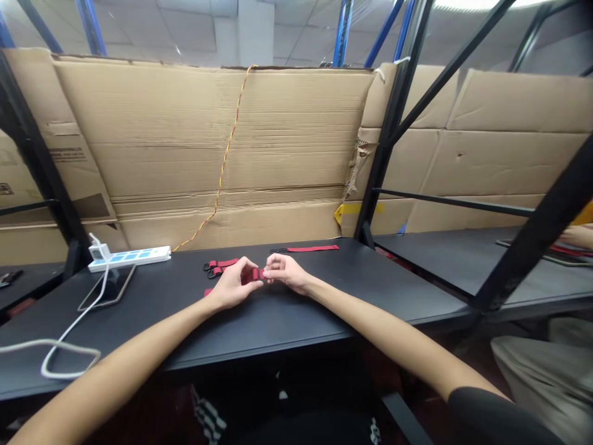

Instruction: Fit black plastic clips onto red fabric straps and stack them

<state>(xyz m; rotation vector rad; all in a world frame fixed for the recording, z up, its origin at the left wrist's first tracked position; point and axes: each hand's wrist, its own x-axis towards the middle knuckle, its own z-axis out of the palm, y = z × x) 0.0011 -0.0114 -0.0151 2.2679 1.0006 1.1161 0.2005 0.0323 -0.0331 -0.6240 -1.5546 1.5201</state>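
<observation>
My left hand (236, 284) and my right hand (287, 273) meet near the middle of the black table (259, 321), their fingertips pinching a short red strap (256, 274) between them. Much of that strap is hidden by my fingers. Just beyond my left hand lies a red strap with black metal clips (220, 266). A red end (207, 292) pokes out from under my left wrist. Farther back, past my right hand, a long red strap with a black end (312, 248) lies flat.
A white power strip (128, 258) and a smartphone (109, 287) with a white cable (69, 352) sit at the table's left. Cardboard sheets (208, 142) line the back. Black shelf posts (389, 123) stand right. A co-worker's hand (577, 236) rests on the neighbouring table.
</observation>
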